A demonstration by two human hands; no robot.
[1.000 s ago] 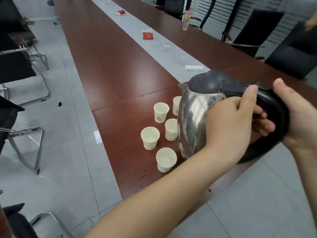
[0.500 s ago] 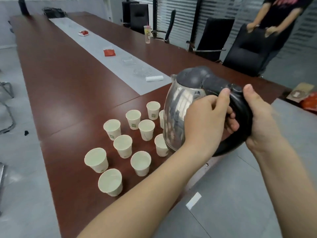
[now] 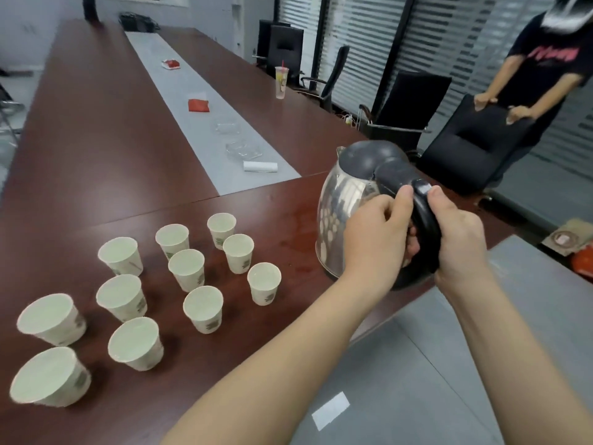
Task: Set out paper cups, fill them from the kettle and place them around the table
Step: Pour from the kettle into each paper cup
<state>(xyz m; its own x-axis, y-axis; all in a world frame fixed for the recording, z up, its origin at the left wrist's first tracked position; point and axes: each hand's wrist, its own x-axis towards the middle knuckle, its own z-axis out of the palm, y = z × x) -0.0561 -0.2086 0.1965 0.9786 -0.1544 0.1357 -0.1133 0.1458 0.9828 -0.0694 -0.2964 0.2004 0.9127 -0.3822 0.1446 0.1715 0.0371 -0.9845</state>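
Kettle [image 3: 343, 200] of shiny steel with black plastic lid, just right of the white paper cups [image 3: 186, 271] on the dark red wooden table [image 3: 96, 139], looks heavy and smooth-walled, so left hand [image 3: 375, 239] and right hand [image 3: 462, 239] sensibly both clench its thick black handle [image 3: 425, 216].

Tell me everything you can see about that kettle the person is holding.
The kettle has a shiny, rounded metal body that mirrors the room, a dark grey domed lid, a small spout opposite a thick black looped handle. It stands nearly upright near the table edge, right of the paper cups; whether its base rests on the wood is unclear. The left hand and right hand both grip the handle.
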